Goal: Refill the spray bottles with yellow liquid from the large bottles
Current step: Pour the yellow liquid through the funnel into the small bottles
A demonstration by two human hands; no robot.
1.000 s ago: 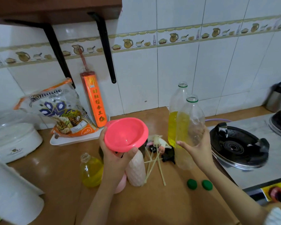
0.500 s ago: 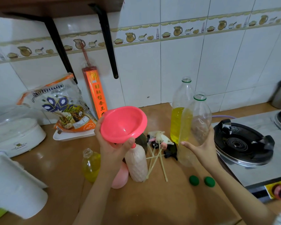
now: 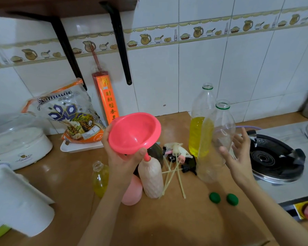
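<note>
Plainly, "Somnuk"-like lettering, blurred, on rice bag (image 3: 68, 114) behind pink funnel (image 3: 133, 133).

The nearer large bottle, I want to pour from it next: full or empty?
Nearly empty: the nearer large bottle looks clear throughout; the yellow seen through it belongs to the bottle behind.

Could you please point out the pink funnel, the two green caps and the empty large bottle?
pink funnel (image 3: 134, 133): head view, inside of bowl.
green caps (image 3: 214, 197): head view, top of left cap.
empty large bottle (image 3: 220, 132): head view, clear body.
</note>
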